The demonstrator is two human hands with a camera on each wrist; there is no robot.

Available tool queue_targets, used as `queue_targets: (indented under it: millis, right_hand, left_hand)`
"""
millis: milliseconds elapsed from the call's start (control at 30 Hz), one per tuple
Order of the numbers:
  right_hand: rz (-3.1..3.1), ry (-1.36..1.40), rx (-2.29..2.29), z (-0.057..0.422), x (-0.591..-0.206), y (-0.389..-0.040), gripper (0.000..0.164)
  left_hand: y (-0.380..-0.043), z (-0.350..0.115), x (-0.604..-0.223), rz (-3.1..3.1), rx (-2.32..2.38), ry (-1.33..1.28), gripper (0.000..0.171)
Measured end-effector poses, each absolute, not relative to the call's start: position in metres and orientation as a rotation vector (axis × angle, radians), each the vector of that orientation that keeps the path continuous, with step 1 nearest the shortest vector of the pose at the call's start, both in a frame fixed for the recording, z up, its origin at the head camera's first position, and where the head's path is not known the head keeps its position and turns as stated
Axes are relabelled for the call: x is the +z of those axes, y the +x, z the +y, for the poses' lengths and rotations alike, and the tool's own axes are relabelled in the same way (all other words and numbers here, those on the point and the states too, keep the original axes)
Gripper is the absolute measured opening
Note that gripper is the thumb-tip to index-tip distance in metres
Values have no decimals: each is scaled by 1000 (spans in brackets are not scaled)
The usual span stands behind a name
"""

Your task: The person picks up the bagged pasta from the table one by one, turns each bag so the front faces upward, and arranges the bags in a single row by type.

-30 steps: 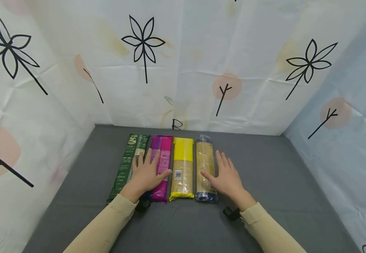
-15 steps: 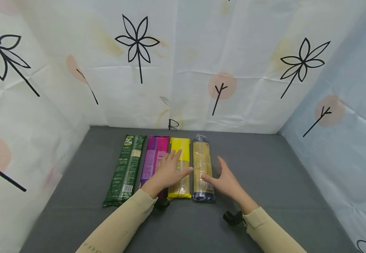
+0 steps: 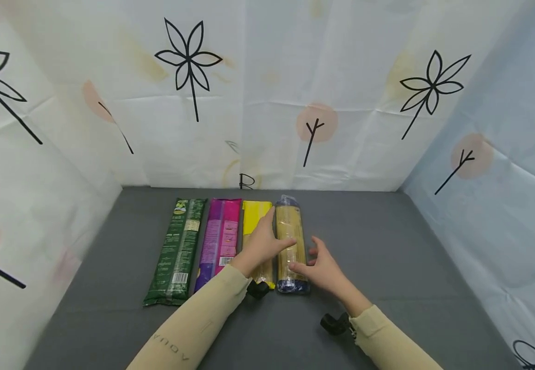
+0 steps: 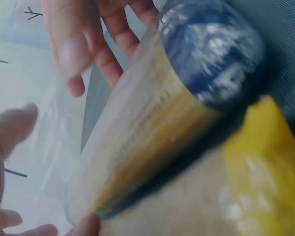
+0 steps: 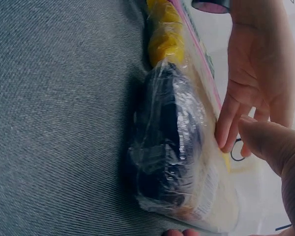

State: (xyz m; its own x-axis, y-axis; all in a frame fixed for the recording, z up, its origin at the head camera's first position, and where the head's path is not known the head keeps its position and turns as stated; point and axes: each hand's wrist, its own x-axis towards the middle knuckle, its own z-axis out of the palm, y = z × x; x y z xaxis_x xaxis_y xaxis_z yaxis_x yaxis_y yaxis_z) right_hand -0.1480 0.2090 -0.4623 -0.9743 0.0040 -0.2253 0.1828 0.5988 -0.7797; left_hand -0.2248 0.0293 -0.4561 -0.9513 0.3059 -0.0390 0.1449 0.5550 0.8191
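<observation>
Four plastic-wrapped packs lie side by side, and the rightmost is a spaghetti pack (image 3: 289,226) with dark blue ends. My left hand (image 3: 261,244) reaches over the yellow-ended spaghetti pack (image 3: 254,213). Its fingers point down at the left side of the blue-ended pack, and its thumb extends above that pack. At the right side is my right hand (image 3: 325,270), fingers slightly bent and thumb over the wrapper. In the right wrist view the pack's dark blue end (image 5: 167,142) lies on the cloth, and the left fingertips appear at its far side. Neither hand lifts the pack.
Further left lie a pink-and-purple pack (image 3: 221,231) and a dark green pack (image 3: 177,252). A grey cloth (image 3: 364,221) covers the table. White printed curtains (image 3: 267,103) enclose the back and both sides. Each wrist carries a small black camera (image 3: 334,324).
My left hand has moved right from over the green and pink packs to the blue-ended spaghetti pack. The right hand has turned, its fingers bending toward the pack. The view has shifted slightly right.
</observation>
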Motion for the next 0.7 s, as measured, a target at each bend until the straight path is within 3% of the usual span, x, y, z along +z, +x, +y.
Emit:
queue_targets:
  millis: [333, 700]
  right_hand:
    - [2615, 176, -1342, 209, -472, -153, 109]
    - [2627, 250, -1273, 205, -470, -159, 91]
  left_hand:
    - [-222, 48, -461, 2609, 1192, 385, 100]
    - [-225, 46, -463, 2695, 995, 430, 80]
